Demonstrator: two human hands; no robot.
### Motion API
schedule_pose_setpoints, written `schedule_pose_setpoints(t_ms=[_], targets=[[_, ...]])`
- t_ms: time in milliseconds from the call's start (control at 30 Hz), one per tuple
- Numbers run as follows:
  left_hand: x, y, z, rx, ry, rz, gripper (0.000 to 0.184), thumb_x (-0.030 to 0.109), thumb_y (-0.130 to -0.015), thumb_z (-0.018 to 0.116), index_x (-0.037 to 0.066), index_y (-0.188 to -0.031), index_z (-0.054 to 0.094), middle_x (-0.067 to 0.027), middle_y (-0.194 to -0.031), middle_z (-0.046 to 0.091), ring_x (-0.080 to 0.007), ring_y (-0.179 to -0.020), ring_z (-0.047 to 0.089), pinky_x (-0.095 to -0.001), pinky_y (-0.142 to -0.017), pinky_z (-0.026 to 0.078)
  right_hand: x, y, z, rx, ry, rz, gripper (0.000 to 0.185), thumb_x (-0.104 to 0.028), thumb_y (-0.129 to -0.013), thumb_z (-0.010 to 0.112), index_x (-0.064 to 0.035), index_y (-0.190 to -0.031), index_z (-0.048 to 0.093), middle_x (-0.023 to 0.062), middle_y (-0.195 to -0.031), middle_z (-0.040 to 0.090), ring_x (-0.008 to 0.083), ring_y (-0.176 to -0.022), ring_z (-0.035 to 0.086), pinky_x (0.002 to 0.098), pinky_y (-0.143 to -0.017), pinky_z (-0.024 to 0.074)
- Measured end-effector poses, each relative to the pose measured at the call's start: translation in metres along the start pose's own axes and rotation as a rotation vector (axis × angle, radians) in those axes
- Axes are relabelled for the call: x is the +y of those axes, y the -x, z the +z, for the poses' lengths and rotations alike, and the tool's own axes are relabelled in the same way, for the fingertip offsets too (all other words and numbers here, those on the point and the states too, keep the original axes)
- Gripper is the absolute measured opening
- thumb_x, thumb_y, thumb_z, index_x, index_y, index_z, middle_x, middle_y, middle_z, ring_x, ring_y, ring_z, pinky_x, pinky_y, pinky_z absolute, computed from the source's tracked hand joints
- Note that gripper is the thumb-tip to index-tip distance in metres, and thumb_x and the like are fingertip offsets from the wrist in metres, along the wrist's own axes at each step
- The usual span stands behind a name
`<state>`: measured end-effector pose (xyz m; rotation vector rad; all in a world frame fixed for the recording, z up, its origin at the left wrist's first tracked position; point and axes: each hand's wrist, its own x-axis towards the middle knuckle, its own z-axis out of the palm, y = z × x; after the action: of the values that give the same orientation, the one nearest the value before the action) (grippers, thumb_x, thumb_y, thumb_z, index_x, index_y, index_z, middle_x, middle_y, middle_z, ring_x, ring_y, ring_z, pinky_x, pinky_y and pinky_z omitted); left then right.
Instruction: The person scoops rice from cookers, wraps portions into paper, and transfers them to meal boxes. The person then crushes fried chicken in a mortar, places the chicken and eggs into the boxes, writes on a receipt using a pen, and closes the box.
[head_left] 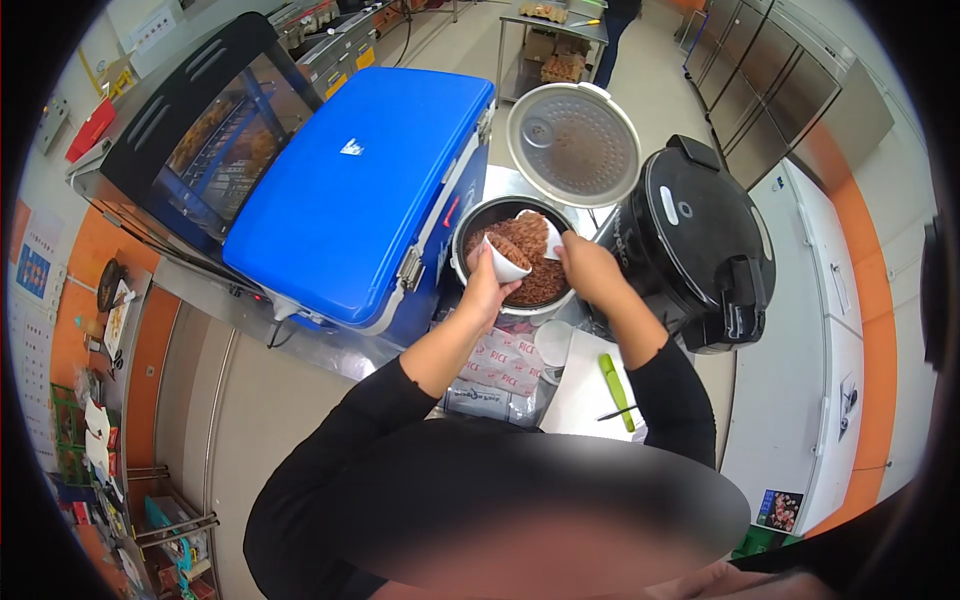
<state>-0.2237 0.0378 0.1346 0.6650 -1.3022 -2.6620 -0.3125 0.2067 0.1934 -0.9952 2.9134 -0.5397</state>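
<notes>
My left hand [484, 290] is closed around a small white cup [507, 268] filled with reddish-brown rice, tilted over a rice cooker. My right hand [588, 266] grips a white rice paddle [553, 240], whose blade is beside the cup with rice against it. Below both hands, more cooked brown rice [540, 284] lies in the dark inner pot [490, 212] of the cooker. The cooker's round grey lid [575, 145] stands raised behind the pot. My fingers partly cover the cup and the paddle's handle.
A large blue cooler box [360, 190] stands left, and a closed black rice cooker [690, 230] right. Nearer me are packets printed "RICE" [505, 360], white paper [580, 400], a green cutter-like tool [613, 385] and a pen [617, 412]. A person's leg [612, 50] shows far back.
</notes>
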Motion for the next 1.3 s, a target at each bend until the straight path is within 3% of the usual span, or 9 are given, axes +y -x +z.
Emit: schedule_pose_setpoints(t_ms=[333, 600, 667, 733, 933, 1033, 1100, 1233, 1300], targets=[[-0.013, -0.050, 0.024, -0.001, -0.223, 0.009, 0.047, 0.047, -0.106, 0.029, 0.018, -0.143, 0.029, -0.0097, -0.130, 0.052, -0.0203, -0.109, 0.058, -0.0362, -0.081, 0.052, -0.020, 0.026, 0.022, 0.113, 0.141, -0.184, 0.016, -0.003, -0.086, 0.055, -0.0028, -0.101, 0.050, 0.0153, -0.098, 0.062, 0.0352, -0.082, 0.068, 0.0458, -0.065, 0.0550], [0.000, -0.038, 0.020, -0.090, 0.024, -0.016, 0.054, 0.051, -0.102, 0.026, 0.014, -0.132, 0.053, -0.0064, -0.119, 0.064, -0.0181, -0.105, 0.061, -0.0356, -0.085, 0.050, 0.019, 0.007, -0.004, 0.223, -0.145, 0.258, 0.030, -0.022, -0.101, 0.045, 0.0043, -0.093, 0.057, 0.0298, -0.086, 0.066, 0.0468, -0.086, 0.065, 0.0540, -0.076, 0.0503], [-0.001, -0.040, 0.019, -0.085, 0.054, -0.033, 0.054, 0.050, -0.104, 0.024, 0.015, -0.131, 0.054, -0.0055, -0.119, 0.064, -0.0174, -0.104, 0.061, -0.0351, -0.083, 0.050, 0.019, 0.004, -0.001, -0.088, -0.659, 0.383, 0.039, -0.027, -0.103, 0.042, 0.0056, -0.094, 0.062, 0.0308, -0.092, 0.066, 0.0481, -0.092, 0.064, 0.0533, -0.082, 0.0481], [-0.002, -0.039, 0.021, -0.079, 0.067, -0.039, 0.054, 0.050, -0.105, 0.022, 0.015, -0.130, 0.054, -0.0049, -0.119, 0.064, -0.0170, -0.103, 0.061, -0.0355, -0.083, 0.049, 0.015, 0.001, 0.026, 0.106, -0.443, 0.157, 0.044, -0.028, -0.103, 0.039, 0.0076, -0.094, 0.064, 0.0322, -0.091, 0.065, 0.0488, -0.092, 0.063, 0.0498, -0.080, 0.0477], [-0.011, -0.043, 0.027, 0.026, -0.009, -0.011, 0.052, 0.049, -0.107, 0.021, 0.013, -0.127, 0.054, -0.0060, -0.114, 0.064, -0.0180, -0.099, 0.061, -0.0348, -0.080, 0.049, 0.012, -0.019, 0.043, 0.013, -0.439, 0.214, 0.046, -0.027, -0.103, 0.036, 0.0092, -0.097, 0.064, 0.0345, -0.097, 0.064, 0.0503, -0.099, 0.061, 0.0492, -0.087, 0.0470], [-0.011, -0.059, 0.024, 0.057, 0.005, 0.003, 0.053, 0.050, -0.108, 0.021, 0.013, -0.127, 0.054, -0.0076, -0.115, 0.064, -0.0187, -0.099, 0.061, -0.0368, -0.078, 0.049, 0.019, -0.016, 0.038, -0.008, -0.390, 0.118, 0.046, -0.028, -0.103, 0.036, 0.0083, -0.095, 0.063, 0.0292, -0.083, 0.066, 0.0451, -0.080, 0.065, 0.0479, -0.075, 0.0497], [-0.009, -0.063, 0.027, 0.104, -0.009, 0.003, 0.053, 0.050, -0.108, 0.021, 0.013, -0.127, 0.054, -0.0079, -0.115, 0.064, -0.0190, -0.099, 0.061, -0.0375, -0.078, 0.049, 0.018, -0.011, 0.028, -0.160, -0.500, 0.256, 0.045, -0.029, -0.103, 0.038, 0.0059, -0.088, 0.062, 0.0168, -0.065, 0.061, 0.0302, -0.053, 0.058, 0.0427, -0.054, 0.0465], [0.000, -0.060, 0.032, 0.126, 0.060, -0.073, 0.055, 0.053, -0.108, 0.022, 0.013, -0.125, 0.056, -0.0076, -0.115, 0.064, -0.0191, -0.098, 0.060, -0.0373, -0.079, 0.048, 0.026, -0.005, 0.019, -0.197, -0.585, 0.340, 0.044, -0.030, -0.103, 0.039, 0.0027, -0.081, 0.060, 0.0061, -0.058, 0.051, 0.0168, -0.042, 0.045, 0.0358, -0.041, 0.0369], [0.001, -0.062, 0.028, 0.122, 0.059, -0.097, 0.056, 0.053, -0.108, 0.022, 0.013, -0.125, 0.056, -0.0073, -0.115, 0.064, -0.0191, -0.097, 0.060, -0.0367, -0.080, 0.048, 0.022, -0.002, -0.008, -0.370, -0.548, 0.520, 0.052, -0.031, -0.104, 0.036, 0.0118, -0.096, 0.065, 0.0322, -0.091, 0.067, 0.0476, -0.089, 0.065, 0.0494, -0.083, 0.0498]])
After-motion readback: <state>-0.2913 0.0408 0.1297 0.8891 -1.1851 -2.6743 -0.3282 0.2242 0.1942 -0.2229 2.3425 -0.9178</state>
